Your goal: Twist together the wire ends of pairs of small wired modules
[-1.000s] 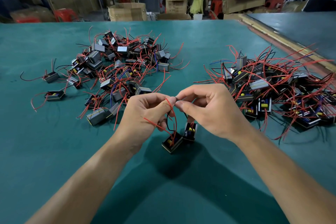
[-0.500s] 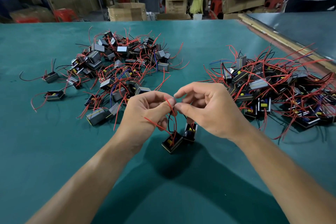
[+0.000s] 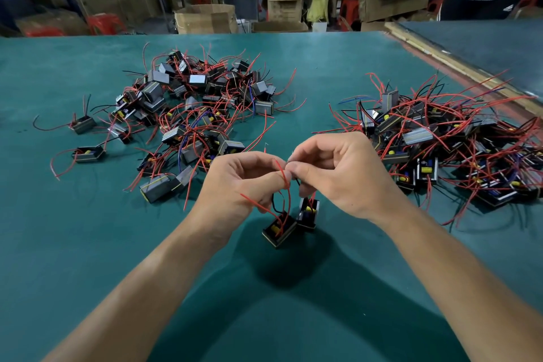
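Single head-worn wide-angle view. It looked forward and down along both forearms onto the green worktop [image 3: 88,244]. Close range: left hand [image 3: 235,182] and right hand [image 3: 343,176] met on the wire ends [image 3: 282,170] at frame centre. Module piles [image 3: 199,114] sat further out, cartons [image 3: 205,19] along the top edge.

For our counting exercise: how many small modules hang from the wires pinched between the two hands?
2. The nearer module hangs under the left hand; the farther module beside it, under the right hand. Both hands pinch their wires. None appears hidden.
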